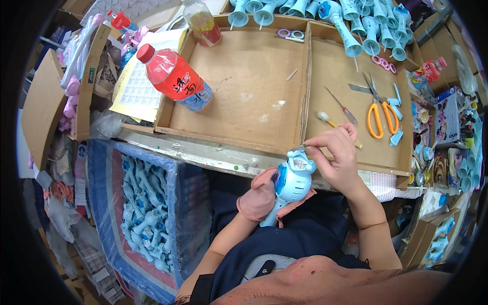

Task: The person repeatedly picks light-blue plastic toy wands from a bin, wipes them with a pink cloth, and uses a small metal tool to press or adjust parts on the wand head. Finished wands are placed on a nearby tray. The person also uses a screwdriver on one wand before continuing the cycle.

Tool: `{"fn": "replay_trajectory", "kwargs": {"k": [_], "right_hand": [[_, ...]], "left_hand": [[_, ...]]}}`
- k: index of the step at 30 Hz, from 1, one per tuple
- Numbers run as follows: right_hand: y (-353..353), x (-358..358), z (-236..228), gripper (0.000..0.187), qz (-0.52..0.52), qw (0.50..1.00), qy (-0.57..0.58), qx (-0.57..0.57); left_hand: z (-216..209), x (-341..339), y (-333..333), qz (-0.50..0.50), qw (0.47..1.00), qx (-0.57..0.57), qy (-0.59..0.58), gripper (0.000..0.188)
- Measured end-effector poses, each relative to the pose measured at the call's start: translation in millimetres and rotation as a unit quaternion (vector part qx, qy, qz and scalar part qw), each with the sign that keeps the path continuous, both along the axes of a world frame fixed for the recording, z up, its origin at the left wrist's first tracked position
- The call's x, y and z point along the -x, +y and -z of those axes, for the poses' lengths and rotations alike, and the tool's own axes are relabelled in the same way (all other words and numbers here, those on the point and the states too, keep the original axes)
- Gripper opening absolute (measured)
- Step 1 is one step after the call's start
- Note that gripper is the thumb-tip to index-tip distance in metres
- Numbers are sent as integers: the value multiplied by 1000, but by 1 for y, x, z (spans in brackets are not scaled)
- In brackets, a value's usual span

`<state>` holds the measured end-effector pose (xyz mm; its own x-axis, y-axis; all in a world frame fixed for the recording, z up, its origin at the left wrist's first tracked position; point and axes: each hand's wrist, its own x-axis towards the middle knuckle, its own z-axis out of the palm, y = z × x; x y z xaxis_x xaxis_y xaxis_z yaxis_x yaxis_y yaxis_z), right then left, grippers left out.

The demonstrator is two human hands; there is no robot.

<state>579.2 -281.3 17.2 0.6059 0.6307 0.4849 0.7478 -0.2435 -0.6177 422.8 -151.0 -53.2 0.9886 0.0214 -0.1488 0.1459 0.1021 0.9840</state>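
Gloved left fingers (264, 178) wrap a smooth plastic toy (294, 184), head slanting up toward right fingers (321, 140) pinching an indistinct piece (300, 148).

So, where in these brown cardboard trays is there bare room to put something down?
The widest bare patch is in the left brown cardboard tray, between the red-capped plastic bottle and the thin pale stick. The right tray is crowded: orange-handled metal scissors, slim screwdriver, yellow-handled brush.
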Motion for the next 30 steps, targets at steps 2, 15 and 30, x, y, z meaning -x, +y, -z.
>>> {"fn": "replay_trajectory", "kwargs": {"k": [2, 15, 30], "right_hand": [[5, 1, 0, 16, -21, 1000, -2, -3], [6, -1, 5, 19, 10, 994, -107, 26], [3, -5, -1, 20, -22, 988, -144, 41]], "left_hand": [[3, 1, -1, -21, 1000, 12, 10, 57], [10, 6, 5, 22, 999, 5, 45, 59], [12, 16, 10, 118, 984, -127, 38, 52]]}}
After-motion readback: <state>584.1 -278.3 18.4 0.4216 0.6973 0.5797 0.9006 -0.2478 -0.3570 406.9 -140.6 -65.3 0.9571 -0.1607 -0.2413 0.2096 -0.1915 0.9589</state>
